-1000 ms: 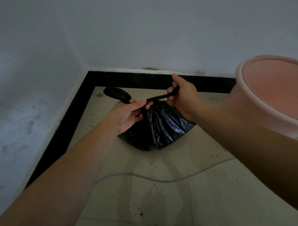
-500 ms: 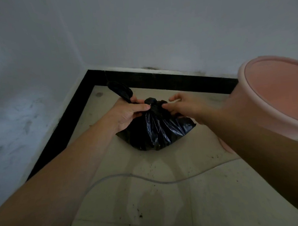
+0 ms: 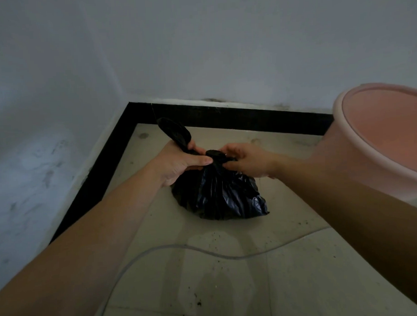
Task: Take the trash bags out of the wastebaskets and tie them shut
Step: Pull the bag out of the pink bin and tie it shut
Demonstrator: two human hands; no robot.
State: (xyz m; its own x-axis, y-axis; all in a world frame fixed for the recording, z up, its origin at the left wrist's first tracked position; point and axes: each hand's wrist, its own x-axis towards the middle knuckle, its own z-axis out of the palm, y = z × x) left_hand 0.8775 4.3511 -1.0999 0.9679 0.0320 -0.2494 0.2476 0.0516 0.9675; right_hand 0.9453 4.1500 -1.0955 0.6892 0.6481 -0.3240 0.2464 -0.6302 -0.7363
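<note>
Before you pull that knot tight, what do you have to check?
1. Bag out of the basket and on the floor: ok.
2. Left grip holds the tail: ok.
3. Right grip pinches the knot: ok.
4. Knot pulled fully tight: cannot tell.
5. Cable lies apart from the bag: ok.
6. Basket empty to the bottom: cannot tell, its bottom is out of view.

light: dim, cool | shadows: soft, weak | focus: fairly sharp | edges: wide-angle bending | glare: none
</note>
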